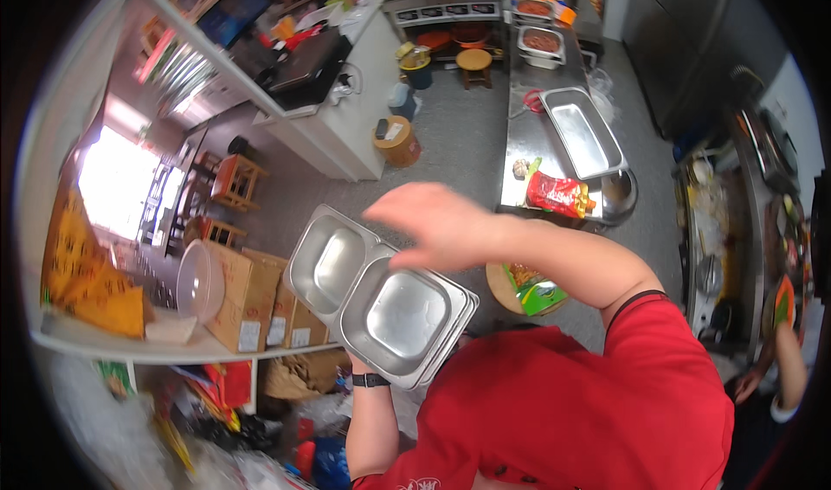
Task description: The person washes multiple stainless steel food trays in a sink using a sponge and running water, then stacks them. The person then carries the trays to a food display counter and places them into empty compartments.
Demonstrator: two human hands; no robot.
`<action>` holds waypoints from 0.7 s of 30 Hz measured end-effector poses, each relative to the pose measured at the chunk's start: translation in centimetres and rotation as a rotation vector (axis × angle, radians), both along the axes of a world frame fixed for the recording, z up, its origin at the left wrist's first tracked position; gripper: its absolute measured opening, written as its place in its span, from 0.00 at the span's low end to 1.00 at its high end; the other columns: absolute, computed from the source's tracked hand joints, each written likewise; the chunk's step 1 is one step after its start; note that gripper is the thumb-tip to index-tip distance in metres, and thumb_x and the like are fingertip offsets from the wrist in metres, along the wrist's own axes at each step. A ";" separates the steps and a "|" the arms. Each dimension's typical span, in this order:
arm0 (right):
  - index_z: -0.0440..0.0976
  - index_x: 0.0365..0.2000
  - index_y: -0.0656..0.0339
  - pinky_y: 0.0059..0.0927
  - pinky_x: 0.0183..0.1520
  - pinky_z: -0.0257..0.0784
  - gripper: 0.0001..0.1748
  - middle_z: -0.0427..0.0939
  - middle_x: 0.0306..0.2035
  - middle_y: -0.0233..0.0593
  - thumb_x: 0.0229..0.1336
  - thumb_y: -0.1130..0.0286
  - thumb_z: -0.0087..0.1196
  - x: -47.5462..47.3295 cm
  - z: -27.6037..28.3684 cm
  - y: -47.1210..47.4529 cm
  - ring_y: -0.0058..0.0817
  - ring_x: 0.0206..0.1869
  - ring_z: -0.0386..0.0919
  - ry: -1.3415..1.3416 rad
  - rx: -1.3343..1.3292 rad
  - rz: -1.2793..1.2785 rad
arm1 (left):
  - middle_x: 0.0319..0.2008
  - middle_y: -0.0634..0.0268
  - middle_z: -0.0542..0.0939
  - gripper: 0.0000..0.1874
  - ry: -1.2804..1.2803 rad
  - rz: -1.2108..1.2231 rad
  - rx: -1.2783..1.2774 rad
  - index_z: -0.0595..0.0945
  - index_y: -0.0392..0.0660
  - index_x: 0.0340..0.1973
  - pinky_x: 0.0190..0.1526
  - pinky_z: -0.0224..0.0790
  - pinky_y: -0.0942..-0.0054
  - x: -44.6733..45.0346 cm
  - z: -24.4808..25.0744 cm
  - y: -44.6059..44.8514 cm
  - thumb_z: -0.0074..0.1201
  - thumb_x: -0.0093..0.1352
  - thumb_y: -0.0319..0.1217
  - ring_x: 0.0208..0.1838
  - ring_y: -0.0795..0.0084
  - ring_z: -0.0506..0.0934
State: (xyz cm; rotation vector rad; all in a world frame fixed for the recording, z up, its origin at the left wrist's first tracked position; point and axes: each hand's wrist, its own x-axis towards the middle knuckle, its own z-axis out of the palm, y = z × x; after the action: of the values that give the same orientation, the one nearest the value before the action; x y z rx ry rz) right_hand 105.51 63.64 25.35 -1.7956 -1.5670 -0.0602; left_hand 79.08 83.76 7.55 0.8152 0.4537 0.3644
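My left hand (359, 363), wearing a black wristband, supports stainless steel food pans from below; its fingers are mostly hidden beneath them. The farther steel pan (328, 266) and the nearer steel pan (401, 315) lie side by side, with nothing seen inside. Several rims show along the nearer pan's edge, as in a nested stack. Blurred by motion, my right hand (441, 227) is over the pans' far right side, thumb and fingers apart, holding nothing. Whether it touches a rim I cannot tell.
Ahead, a steel worktable (519, 133) bears a long steel pan (581, 133), a red pouch (558, 194), garlic (521, 168) and filled containers (542, 42). A round stool (500, 289) with a green packet (542, 298) stands below. Cardboard boxes (243, 295) sit left. Another person's arm (790, 366) shows right.
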 end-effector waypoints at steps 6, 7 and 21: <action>0.75 0.59 0.70 0.36 0.59 0.78 0.32 0.83 0.54 0.49 0.62 0.60 0.70 2.8 -15.2 -8.7 0.36 0.55 0.83 0.804 -0.063 -0.877 | 0.63 0.51 0.80 0.26 0.014 -0.133 -0.005 0.75 0.34 0.67 0.64 0.75 0.57 5.2 1.2 13.0 0.41 0.83 0.40 0.62 0.56 0.80; 0.76 0.57 0.71 0.35 0.57 0.79 0.30 0.84 0.50 0.46 0.61 0.61 0.70 2.4 -18.8 -10.2 0.33 0.51 0.84 0.815 -0.017 -0.975 | 0.63 0.51 0.80 0.26 0.015 -0.159 -0.005 0.75 0.34 0.67 0.64 0.75 0.57 6.5 1.4 14.9 0.41 0.83 0.40 0.62 0.56 0.80; 0.77 0.52 0.68 0.32 0.54 0.78 0.22 0.84 0.46 0.41 0.61 0.68 0.69 4.1 -22.1 -10.0 0.27 0.48 0.82 1.057 0.009 -1.308 | 0.64 0.51 0.80 0.26 0.135 -0.419 -0.090 0.75 0.34 0.67 0.63 0.76 0.57 24.7 -2.2 22.6 0.41 0.83 0.41 0.62 0.56 0.81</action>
State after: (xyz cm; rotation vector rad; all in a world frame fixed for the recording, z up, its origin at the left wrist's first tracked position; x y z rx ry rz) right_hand 109.60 53.66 3.21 -1.9883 0.4119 0.2282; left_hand 103.78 106.36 5.35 0.8262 0.4094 -0.0990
